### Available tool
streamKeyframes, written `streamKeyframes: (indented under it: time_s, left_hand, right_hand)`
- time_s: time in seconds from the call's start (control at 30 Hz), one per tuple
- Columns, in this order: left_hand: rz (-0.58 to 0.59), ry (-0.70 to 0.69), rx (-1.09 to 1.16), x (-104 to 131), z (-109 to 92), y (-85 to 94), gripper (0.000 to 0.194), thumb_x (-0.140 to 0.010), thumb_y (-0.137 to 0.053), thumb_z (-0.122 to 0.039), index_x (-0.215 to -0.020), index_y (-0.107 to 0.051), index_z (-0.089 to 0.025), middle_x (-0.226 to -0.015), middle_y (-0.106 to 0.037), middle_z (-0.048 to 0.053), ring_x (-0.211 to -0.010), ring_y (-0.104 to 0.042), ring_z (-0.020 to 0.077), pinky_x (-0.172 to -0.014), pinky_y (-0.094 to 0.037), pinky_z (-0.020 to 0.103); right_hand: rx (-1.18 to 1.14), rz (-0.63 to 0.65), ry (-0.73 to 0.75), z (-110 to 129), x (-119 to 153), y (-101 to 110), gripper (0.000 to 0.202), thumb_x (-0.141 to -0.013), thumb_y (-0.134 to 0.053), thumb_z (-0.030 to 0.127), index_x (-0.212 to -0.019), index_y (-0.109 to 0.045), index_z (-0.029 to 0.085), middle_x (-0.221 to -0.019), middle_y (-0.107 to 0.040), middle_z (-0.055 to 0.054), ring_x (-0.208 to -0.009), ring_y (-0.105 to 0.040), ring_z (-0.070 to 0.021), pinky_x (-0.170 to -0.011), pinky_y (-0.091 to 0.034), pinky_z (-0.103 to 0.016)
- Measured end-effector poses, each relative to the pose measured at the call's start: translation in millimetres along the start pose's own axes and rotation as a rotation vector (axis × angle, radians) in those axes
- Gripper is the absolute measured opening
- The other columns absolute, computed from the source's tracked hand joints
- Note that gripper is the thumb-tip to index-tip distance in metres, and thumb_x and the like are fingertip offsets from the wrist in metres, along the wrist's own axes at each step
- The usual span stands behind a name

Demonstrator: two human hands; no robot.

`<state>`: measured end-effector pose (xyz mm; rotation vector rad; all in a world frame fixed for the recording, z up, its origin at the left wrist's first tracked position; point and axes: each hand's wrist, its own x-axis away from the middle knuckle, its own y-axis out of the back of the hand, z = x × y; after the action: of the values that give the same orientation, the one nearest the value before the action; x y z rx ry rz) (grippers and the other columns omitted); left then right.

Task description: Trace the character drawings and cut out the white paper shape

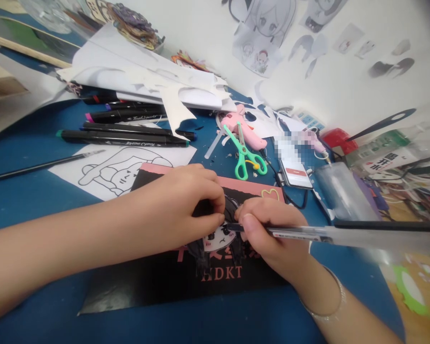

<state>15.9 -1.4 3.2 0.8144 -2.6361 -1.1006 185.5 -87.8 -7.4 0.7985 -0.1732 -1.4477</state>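
Note:
A paper cut-out of a dark-haired cartoon face (217, 239) lies on a black and pink sheet (146, 277) lettered HDKT. At the cut-out's upper left edge is my left hand (189, 205), its thumb and fingers bent together; whatever lies between the fingertips is too small to tell. My right hand (272, 229) is closed around a clear-barrelled pen (297, 234), whose dark tip end points left over the face, close to my left fingertips.
Several black markers (125, 137) and a line drawing (118, 167) lie beyond my left arm. Green scissors (245, 155), a pink glue gun (245, 129) and a phone (294, 165) sit farther back. White paper (129, 76) is piled at the back left.

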Motion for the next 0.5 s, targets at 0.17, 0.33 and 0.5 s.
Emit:
streamKeyframes:
  time_s: [0.17, 0.33, 0.5]
  left_hand:
    - [0.015, 0.011, 0.002, -1.3, -0.1, 0.2, 0.014, -0.073, -0.054, -0.025, -0.061, -0.058, -0.02, -0.073, -0.058, 0.0, -0.076, -0.05, 0.0144, -0.064, -0.041, 0.025]
    - [0.02, 0.017, -0.008, -1.1, -0.2, 0.5, 0.014, -0.073, -0.053, -0.025, -0.061, -0.058, -0.02, -0.074, -0.058, 0.0, -0.076, -0.05, 0.0145, -0.065, -0.041, 0.025]
    - [0.011, 0.009, -0.01, -0.3, 0.4, 0.1, 0.014, -0.073, -0.053, -0.025, -0.061, -0.058, -0.02, -0.073, -0.058, 0.0, -0.076, -0.05, 0.0143, -0.065, -0.041, 0.025]
  right_hand:
    - [0.012, -0.007, 0.017, 0.1, -0.5, -0.4, 0.03, -0.082, -0.051, 0.019, -0.053, -0.045, 0.019, -0.054, -0.049, 0.001, -0.056, -0.052, -0.0119, -0.053, -0.045, -0.026]
    - [0.004, -0.012, 0.018, -0.5, -0.7, -0.8, 0.028, -0.082, -0.051, 0.019, -0.054, -0.046, 0.019, -0.053, -0.049, 0.002, -0.056, -0.053, -0.012, -0.052, -0.046, -0.025]
    - [0.002, -0.031, 0.031, -0.5, -1.2, -1.3, 0.028, -0.081, -0.052, 0.018, -0.054, -0.046, 0.019, -0.053, -0.05, 0.002, -0.054, -0.052, -0.0113, -0.051, -0.045, -0.025]
